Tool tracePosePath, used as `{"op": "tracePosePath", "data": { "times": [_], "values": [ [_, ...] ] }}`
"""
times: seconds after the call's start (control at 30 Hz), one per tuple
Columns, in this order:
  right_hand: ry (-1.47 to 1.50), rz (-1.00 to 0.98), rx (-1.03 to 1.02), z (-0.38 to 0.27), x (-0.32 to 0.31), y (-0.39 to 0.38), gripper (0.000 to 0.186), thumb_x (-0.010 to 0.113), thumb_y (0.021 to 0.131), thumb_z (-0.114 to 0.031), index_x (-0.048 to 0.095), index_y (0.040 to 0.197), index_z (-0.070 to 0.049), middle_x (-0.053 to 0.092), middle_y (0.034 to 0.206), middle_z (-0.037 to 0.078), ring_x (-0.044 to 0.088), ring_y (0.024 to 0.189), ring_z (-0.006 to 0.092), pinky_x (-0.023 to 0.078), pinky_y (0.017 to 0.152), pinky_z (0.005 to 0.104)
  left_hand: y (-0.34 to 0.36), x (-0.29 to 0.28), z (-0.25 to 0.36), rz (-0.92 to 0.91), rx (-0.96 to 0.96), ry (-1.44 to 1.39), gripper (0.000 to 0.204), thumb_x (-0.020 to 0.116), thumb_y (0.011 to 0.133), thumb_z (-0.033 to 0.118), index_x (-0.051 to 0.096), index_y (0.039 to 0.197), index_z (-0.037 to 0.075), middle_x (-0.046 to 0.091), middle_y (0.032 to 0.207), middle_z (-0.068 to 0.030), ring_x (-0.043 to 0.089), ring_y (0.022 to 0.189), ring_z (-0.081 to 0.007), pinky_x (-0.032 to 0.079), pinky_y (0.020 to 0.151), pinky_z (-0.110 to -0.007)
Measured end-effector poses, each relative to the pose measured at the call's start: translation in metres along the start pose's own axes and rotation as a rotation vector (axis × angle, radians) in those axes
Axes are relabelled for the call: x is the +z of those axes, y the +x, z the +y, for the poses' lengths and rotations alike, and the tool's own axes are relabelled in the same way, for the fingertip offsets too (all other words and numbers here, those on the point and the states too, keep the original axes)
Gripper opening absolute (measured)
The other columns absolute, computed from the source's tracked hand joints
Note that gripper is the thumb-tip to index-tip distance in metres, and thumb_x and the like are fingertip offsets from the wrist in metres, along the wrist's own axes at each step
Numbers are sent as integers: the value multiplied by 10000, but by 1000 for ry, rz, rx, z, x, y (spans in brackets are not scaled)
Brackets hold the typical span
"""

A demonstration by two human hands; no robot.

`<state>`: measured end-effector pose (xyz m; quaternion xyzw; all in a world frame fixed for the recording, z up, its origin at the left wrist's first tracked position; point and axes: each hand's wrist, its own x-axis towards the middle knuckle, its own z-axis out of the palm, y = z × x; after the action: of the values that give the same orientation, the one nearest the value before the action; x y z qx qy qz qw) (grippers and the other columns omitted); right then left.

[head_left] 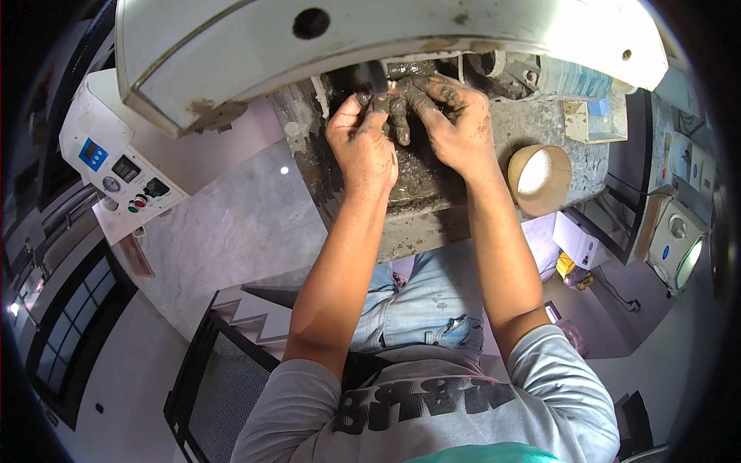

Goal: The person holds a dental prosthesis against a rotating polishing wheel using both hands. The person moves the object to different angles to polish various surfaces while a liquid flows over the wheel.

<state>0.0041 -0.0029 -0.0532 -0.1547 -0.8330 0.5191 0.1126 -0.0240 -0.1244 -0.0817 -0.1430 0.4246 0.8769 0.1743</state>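
Both my hands meet under the white machine housing [401,31], their fingertips coated with wet grey-brown mud. My left hand [363,147] is closed, thumb and fingers pinched together beside a dark cylindrical machine part [376,76]. My right hand [459,127] comes in from the other side, its fingers bent and pinching at the same spot. Between the fingertips shows a tiny pale, pinkish thing [394,87], too small and too covered to name. Below the hands lies a wet, muddy tray [417,181].
A tan bowl [519,185] with white content stands right of my right forearm. Behind it are a clear plastic box [598,130] and a bluish clear container [567,79]. At left is a white control panel [127,174] with buttons. A grey tiled surface [239,224] lies beside it.
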Motion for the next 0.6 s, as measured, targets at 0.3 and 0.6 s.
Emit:
{"op": "tracePosePath", "data": {
  "times": [0.3, 0.6],
  "values": [
    [-64, 0, 104, -10, 3, 6, 189, 654, 817, -106, 736, 960, -13, 704, 903, 195, 698, 832, 337, 529, 744, 370, 9, 7, 3, 121, -59, -32, 247, 509, 828, -97, 646, 1030, -61, 687, 948, -123, 655, 770, -153, 536, 620, -240],
    [-96, 5, 131, -8, 7, 8, 179, 657, 819, -116, 735, 943, -14, 699, 880, 201, 693, 831, 347, 528, 751, 375, 12, 6, 6, 235, -114, 4, 250, 525, 829, -77, 643, 1047, -46, 686, 949, -103, 611, 705, -110, 451, 484, -196]
  ]
}}
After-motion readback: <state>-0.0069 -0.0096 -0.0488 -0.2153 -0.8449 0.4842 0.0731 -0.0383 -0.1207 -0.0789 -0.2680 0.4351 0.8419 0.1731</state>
